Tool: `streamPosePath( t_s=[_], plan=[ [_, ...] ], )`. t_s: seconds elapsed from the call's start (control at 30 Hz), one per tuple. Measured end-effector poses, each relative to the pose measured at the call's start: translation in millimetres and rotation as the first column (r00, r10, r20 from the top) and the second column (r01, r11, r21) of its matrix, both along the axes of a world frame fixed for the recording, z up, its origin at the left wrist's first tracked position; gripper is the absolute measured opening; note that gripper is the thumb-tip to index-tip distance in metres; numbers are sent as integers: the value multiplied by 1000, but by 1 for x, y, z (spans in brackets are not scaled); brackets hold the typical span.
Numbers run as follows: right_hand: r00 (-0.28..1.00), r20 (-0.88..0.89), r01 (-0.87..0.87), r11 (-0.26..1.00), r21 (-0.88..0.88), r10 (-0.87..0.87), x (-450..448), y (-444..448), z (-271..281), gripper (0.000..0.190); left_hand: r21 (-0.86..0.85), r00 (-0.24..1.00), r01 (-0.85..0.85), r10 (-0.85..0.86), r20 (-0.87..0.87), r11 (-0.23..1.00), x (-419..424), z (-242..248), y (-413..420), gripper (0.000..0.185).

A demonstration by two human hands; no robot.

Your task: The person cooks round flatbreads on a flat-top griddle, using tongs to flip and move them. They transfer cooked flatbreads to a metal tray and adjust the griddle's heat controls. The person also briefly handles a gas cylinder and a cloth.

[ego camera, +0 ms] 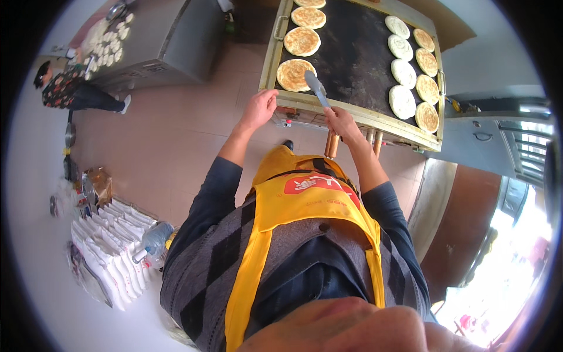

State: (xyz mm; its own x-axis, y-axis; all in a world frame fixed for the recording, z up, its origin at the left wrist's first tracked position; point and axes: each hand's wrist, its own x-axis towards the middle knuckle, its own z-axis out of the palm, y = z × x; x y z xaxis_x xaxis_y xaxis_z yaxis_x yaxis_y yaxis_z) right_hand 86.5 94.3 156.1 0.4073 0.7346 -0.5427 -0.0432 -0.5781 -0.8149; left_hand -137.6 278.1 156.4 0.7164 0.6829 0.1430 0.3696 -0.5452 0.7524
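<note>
My right hand (342, 124) is closed around a pair of metal tongs (317, 87), whose tips lie at the right edge of the nearest browned flatbread (292, 75) on the griddle (352, 53). My left hand (259, 108) is at the griddle's near left corner, fingers curled, with nothing seen in it; whether it touches the rim cannot be told. Browned flatbreads form a column along the left side. On the right stand a column of pale flatbreads (402, 102) and, outside it, a column of browned ones (426, 118).
Wooden handles (331, 145) stick out below the griddle's front rim. A metal handle (281, 28) is on its left side. At the upper left, a person (66, 90) stands by a steel counter (145, 48) with many dough pieces. White sacks (110, 251) and a large clear bottle (157, 237) stand lower left.
</note>
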Motion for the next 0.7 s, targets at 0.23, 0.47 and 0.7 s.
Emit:
streamPosePath(
  t_s=[0.23,0.47,0.7],
  plan=[
    [985,-131,110,994,-7,-110,-33,9,65,41,456,979,193,-137,-154,869,74,1,26,55],
    [932,-217,295,955,-8,-290,-45,-5,83,37,207,985,-44,7,173,977,108,11,91,32],
    [856,-415,333,943,-13,-308,-45,-15,59,42,-44,987,-38,44,154,998,106,6,111,40]
  ],
)
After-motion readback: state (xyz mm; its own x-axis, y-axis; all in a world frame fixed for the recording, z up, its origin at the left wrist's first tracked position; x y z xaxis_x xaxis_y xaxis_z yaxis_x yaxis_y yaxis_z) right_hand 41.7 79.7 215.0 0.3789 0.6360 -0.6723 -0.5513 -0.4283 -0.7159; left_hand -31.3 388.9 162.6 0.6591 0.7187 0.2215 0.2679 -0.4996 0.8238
